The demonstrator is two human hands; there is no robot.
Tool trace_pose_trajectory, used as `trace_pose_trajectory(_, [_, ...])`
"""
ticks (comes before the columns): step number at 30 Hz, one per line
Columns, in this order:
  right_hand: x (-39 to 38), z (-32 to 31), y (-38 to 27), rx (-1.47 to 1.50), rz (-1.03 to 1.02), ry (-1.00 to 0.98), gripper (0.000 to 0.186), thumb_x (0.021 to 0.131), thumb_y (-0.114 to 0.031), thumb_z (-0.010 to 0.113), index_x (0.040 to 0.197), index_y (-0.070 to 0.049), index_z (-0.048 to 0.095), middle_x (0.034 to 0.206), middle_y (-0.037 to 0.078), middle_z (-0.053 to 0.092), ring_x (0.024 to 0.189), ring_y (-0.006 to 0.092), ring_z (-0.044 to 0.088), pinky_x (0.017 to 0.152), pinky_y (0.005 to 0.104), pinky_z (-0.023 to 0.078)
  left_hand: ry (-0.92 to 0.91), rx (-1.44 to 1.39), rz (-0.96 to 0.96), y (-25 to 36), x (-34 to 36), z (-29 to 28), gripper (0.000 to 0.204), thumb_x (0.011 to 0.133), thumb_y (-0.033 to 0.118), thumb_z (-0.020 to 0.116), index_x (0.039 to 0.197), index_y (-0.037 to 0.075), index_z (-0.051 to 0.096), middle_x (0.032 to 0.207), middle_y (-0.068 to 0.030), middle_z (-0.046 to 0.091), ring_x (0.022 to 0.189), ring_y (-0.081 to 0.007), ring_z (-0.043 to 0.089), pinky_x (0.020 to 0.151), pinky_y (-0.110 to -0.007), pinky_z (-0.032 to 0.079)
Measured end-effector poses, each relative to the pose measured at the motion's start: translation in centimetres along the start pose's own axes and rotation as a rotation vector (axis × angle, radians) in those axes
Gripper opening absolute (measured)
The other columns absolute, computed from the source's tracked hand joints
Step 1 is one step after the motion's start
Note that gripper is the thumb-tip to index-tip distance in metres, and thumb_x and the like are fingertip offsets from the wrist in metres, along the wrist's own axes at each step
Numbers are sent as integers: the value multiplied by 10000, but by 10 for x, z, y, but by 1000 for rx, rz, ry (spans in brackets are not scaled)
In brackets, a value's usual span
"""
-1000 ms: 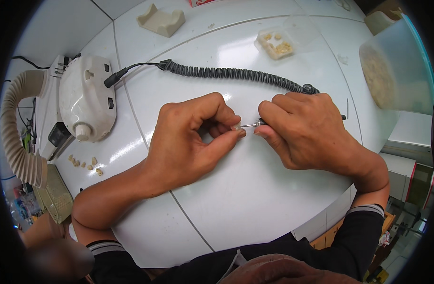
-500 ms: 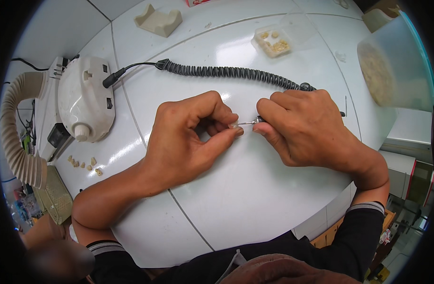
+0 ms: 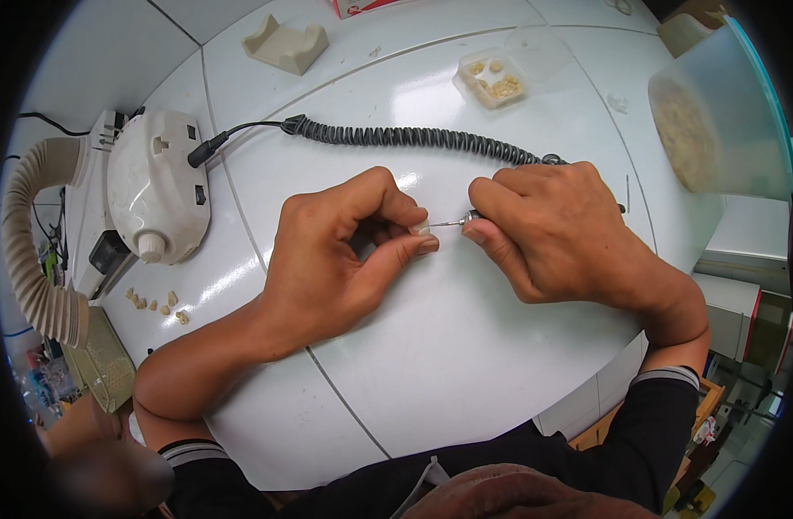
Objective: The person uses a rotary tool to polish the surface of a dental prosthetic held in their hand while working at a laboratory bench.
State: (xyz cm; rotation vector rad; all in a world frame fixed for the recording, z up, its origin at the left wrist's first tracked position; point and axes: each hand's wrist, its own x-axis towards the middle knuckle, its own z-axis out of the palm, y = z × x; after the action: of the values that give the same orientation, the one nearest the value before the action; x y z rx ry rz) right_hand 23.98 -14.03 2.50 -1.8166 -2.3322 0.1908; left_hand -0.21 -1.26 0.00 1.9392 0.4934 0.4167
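Observation:
My left hand (image 3: 332,259) pinches a small whitish tooth-like piece (image 3: 422,228) between thumb and fingertips; the fingers cover part of it. Across from it, my right hand (image 3: 556,233) is closed around a rotary handpiece (image 3: 471,217), whose body mostly hides inside the fist. The thin metal bur (image 3: 446,225) points left and its tip meets or nearly meets the piece; I cannot tell which. A black coiled cord (image 3: 405,137) stretches from near my right hand to a white control unit (image 3: 159,195) with a knob, at the left.
Small beige pieces (image 3: 172,298) lie left of my left forearm. Farther back are a beige cradle-shaped stand (image 3: 284,48) and a clear lidded box (image 3: 492,93) of yellowish pieces. A translucent tub (image 3: 725,121) stands right; a ribbed hose (image 3: 25,233) curves at far left.
The piece in my left fingertips has turned a little, and more of its pale side shows. My right hand keeps its grip on the handpiece. The whole view has shifted slightly.

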Motion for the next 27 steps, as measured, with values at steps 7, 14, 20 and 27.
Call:
trace_pose_trajectory(7, [1, -1, -1, 0, -10, -4, 354, 1121, -346, 695, 896, -78, 645, 702, 77, 677, 628, 318, 730, 544, 451, 555, -2, -13, -16, 0, -1, 0, 190, 979, -84, 866, 1055, -44, 697, 1059, -111, 802, 1002, -123, 783, 881, -276, 655])
trace_pose_trajectory(14, [1, 0, -2, -8, -4, -14, 358, 1120, -355, 702, 902, -76, 649, 707, 78, 680, 635, 315, 736, 539, 449, 557, 6, -26, -10, -2, -1, 2, 188, 977, -85, 867, 1052, -46, 700, 1048, -111, 807, 992, -122, 784, 873, -275, 657])
trace_pose_trajectory(20, [0, 0, -4, -14, 3, -17, 357, 1113, -360, 717, 905, -76, 658, 718, 80, 688, 645, 308, 742, 536, 446, 558, 9, 10, -3, 0, 0, 1, 190, 965, -62, 890, 1037, -45, 715, 1053, -114, 818, 984, -117, 784, 862, -270, 654])
trace_pose_trajectory(27, [1, 0, -4, -4, -18, -19, 361, 1104, -366, 730, 907, -71, 660, 720, 77, 686, 663, 301, 749, 540, 441, 557, 9, -19, -2, -1, 0, 3, 179, 968, -45, 897, 1044, -46, 735, 1060, -114, 821, 973, -108, 780, 852, -267, 650])
